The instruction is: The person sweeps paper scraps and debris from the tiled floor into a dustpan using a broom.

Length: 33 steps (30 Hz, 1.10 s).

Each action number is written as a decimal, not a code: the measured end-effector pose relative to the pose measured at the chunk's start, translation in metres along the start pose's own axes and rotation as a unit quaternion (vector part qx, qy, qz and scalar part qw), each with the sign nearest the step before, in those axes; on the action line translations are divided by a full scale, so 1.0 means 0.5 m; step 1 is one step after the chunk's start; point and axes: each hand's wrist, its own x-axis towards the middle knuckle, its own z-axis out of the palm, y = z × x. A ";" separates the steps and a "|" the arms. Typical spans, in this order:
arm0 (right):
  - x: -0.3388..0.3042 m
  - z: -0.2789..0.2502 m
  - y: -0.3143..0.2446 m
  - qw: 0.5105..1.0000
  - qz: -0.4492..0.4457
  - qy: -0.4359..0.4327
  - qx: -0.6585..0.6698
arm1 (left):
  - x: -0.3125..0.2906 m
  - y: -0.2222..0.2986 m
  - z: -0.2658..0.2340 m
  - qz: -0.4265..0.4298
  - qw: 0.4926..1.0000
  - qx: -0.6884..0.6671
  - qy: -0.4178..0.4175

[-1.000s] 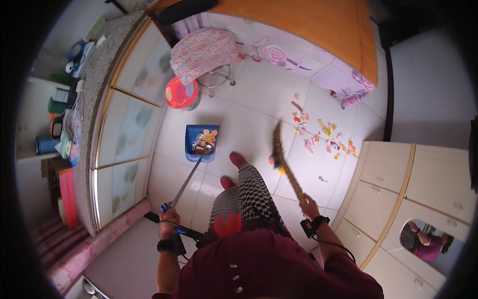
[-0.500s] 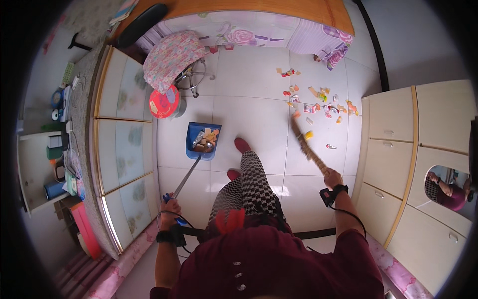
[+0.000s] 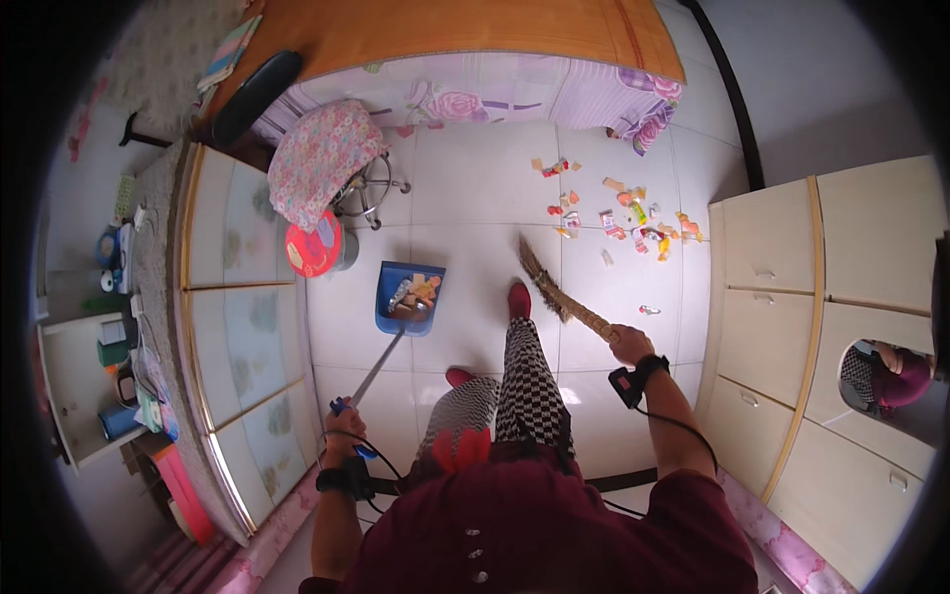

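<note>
The broom [image 3: 569, 302] slants over mid-floor [image 3: 470, 247], the right hand [image 3: 630, 344] gripping its handle [image 3: 596, 322]. Near the floor's left edge sits the dustpan [image 3: 388, 279] with scraps [image 3: 421, 291], its pole [image 3: 379, 366] gripped by the left hand [image 3: 345, 426]. Litter [image 3: 639, 212] lies toward the far right corner, stool [image 3: 327, 158] and bin [image 3: 315, 249] by the far left.

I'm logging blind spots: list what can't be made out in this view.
Head view: middle of the dustpan bottom, hidden by the heaped scraps.
Head view: what the small floor scraps are, too small to tell.
Head view: space under the wooden table, hidden by the purple floral cloth.
Head view: far side of that table, cut off by the upper edge.
</note>
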 end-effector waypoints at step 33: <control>0.653 -0.398 -0.028 0.969 -0.030 -0.001 0.245 | -0.013 0.235 0.513 -0.032 0.994 0.090 0.046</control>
